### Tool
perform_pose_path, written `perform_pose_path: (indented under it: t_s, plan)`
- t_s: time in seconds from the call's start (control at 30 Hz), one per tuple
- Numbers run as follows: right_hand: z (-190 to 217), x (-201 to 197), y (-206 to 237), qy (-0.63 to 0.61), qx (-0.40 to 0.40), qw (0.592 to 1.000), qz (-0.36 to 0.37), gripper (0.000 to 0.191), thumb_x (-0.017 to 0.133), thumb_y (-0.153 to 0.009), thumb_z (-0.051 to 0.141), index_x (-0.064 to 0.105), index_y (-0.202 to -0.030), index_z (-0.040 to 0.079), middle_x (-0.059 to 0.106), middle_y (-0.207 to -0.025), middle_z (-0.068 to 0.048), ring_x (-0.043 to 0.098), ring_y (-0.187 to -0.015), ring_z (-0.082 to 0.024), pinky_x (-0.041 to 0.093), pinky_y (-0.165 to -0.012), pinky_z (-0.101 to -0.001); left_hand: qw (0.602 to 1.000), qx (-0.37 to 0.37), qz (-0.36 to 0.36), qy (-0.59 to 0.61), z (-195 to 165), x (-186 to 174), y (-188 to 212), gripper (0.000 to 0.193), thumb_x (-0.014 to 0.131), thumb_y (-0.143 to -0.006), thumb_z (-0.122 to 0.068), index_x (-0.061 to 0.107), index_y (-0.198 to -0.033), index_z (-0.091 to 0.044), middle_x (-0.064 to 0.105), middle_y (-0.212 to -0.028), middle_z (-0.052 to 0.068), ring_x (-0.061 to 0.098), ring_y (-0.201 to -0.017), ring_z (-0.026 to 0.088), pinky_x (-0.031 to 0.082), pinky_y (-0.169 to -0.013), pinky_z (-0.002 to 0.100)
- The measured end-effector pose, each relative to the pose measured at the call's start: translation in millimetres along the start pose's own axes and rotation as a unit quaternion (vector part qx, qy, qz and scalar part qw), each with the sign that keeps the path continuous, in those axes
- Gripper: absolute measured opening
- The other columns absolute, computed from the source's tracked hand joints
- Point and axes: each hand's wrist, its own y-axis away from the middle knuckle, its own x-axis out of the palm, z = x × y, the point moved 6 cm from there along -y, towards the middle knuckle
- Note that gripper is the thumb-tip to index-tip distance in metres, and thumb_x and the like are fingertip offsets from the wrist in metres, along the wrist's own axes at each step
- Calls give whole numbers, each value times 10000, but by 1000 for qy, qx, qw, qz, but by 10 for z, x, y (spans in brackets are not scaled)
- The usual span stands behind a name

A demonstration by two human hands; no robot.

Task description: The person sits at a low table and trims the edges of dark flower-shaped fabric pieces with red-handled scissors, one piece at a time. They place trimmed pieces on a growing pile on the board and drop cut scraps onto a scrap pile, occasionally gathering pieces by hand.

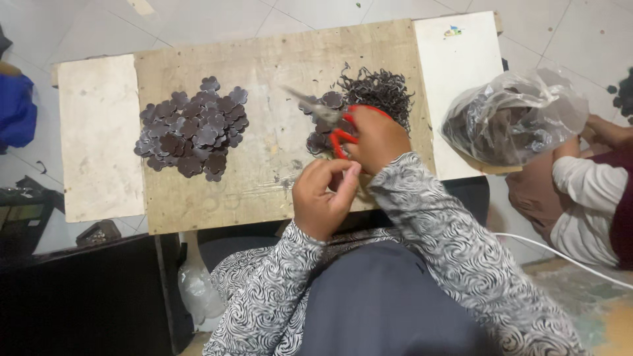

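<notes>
On the left of the wooden desk (264, 59) we see a pile of dark flower-shaped cutouts (192, 128), well apart from both hands. Our left hand (321, 198) sits at the desk's near edge, wrist bent, fingers (343, 173) curled narrow toward the right hand; we cannot tell what they pinch. Our right hand (377, 140) is closed through the red-handled scissors (330, 118), blades pointing up-left over a smaller uncut stack (324, 125); a heap of trimmings (379, 89) lies just behind, a clear plastic bag (514, 118) further right.
</notes>
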Motion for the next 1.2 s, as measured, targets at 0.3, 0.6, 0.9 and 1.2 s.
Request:
perform_pose_path:
  t_s: [0.3,0.6,0.9,1.2]
  plan:
    - [-986,146,579,-123,192,967,-112,398,854,-880,278,648,-1078,1,743,-933,-123,734,-807,-218,571,-728,-346,968,-76,-30,-238,1349,113,59,448,741,-845,-170,612,-1252,-32,626,-1198,168,567,-1143,349,449,-1021,461]
    - [-1143,319,787,-151,167,957,-183,394,823,-922,209,596,-1153,-14,728,-1029,-143,751,-885,-219,575,-759,-326,963,-51,-22,-263,1473,404,-134,468,781,-886,-299,655,-1295,-108,604,-1229,121,529,-1210,327,393,-1065,475]
    - [-1046,249,702,-68,160,977,-125,395,817,-904,230,629,-1165,0,713,-1041,-177,727,-928,-301,573,-794,-392,957,-29,29,-286,1258,583,-261,528,811,-831,-306,645,-1289,-101,566,-1261,142,478,-1270,340,338,-1102,506]
    - [-1028,279,679,-89,154,978,-108,356,795,-917,206,620,-1143,-8,720,-1049,-161,740,-931,-268,587,-792,-376,974,-32,21,-223,1237,404,-153,649,815,-807,-299,563,-1364,-79,569,-1300,138,478,-1294,339,313,-1139,507]
